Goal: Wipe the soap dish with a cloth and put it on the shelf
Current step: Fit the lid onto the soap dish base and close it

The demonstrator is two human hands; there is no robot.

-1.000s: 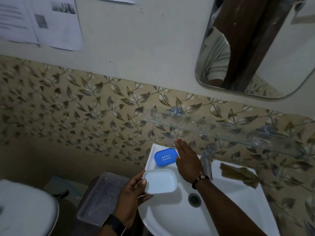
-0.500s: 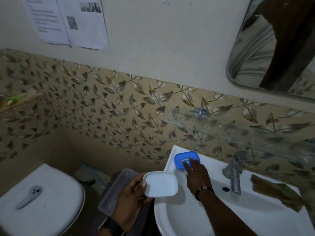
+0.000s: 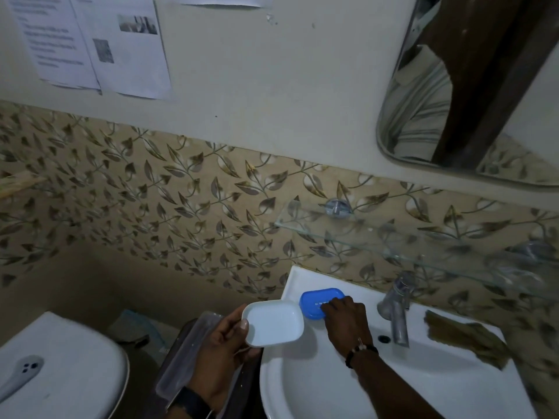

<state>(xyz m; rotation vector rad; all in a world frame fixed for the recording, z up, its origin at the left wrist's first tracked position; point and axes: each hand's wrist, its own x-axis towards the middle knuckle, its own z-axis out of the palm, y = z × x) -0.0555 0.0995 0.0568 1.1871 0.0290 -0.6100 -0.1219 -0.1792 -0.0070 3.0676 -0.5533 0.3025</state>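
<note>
Leaf-tiled bathroom wall, glass shelf (image 3: 378, 237) over white sink (image 3: 317, 388).
Left hand (image 3: 220, 352) gripping white soap dish tray (image 3: 273, 323) beside the sink; right hand (image 3: 344, 322) fingertips pressed on blue soap dish insert (image 3: 317, 299) at sink's back-left corner; brown cloth (image 3: 462, 337) right of tap (image 3: 396, 309).

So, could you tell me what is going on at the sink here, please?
A person is handling a two-part soap dish at the sink. The left hand holds the white tray just off the basin's left edge, while the right hand has its fingers on the blue insert, which sits on the basin's back corner. A brownish cloth lies on the rim, right of the tap. Nothing visible sits on the glass shelf.
</note>
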